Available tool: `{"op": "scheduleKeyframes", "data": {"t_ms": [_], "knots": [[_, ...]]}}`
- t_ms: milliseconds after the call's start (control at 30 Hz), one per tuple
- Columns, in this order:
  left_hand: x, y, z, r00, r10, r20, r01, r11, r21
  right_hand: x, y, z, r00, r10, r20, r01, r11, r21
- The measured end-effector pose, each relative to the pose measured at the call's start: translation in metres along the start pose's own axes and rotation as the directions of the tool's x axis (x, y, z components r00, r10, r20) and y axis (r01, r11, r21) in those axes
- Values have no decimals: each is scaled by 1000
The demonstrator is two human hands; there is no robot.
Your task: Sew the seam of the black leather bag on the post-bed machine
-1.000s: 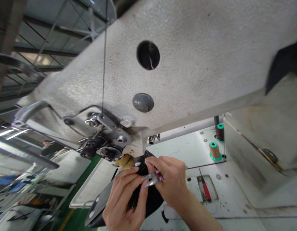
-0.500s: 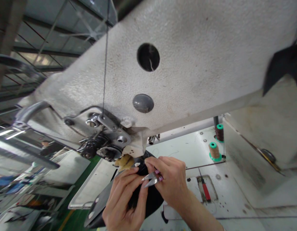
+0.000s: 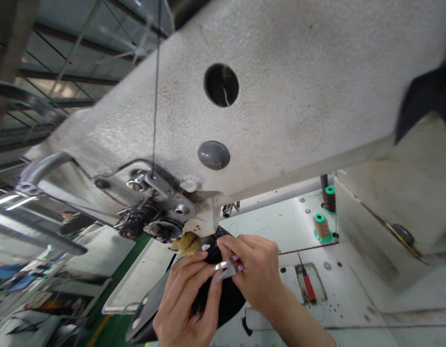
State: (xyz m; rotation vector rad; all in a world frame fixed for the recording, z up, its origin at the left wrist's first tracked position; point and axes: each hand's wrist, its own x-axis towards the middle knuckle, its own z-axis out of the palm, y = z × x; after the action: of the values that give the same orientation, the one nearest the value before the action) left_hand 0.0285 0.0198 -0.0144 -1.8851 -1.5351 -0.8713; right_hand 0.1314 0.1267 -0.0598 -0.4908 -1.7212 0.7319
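although little has shifted in the last second, which suggests fine, steady work, the right hand (image 3: 255,271) holds small snips (image 3: 226,270) spread apart; the left hand (image 3: 187,299) rests on the black piece (image 3: 230,301) below the sewing machine (image 3: 281,106), its grip hard to tell.

The snips (image 3: 228,272), silver-bladed with pinkish-purple parts at the base, sit at 6 o'clock in the view, blades parted, tips toward 8 o'clock. Behind them is the black piece (image 3: 230,302), partly covered, rounded at its lower edge; a greyish stretch toward 8 o'clock bears two pale spots.
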Motion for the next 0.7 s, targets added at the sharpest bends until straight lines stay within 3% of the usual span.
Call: {"op": "scheduleKeyframes", "data": {"t_ms": [700], "knots": [[-4,-1,2,999,-41,-35,40,999,-8,5,0,-7,998,-16,68,19,999,-46]]}}
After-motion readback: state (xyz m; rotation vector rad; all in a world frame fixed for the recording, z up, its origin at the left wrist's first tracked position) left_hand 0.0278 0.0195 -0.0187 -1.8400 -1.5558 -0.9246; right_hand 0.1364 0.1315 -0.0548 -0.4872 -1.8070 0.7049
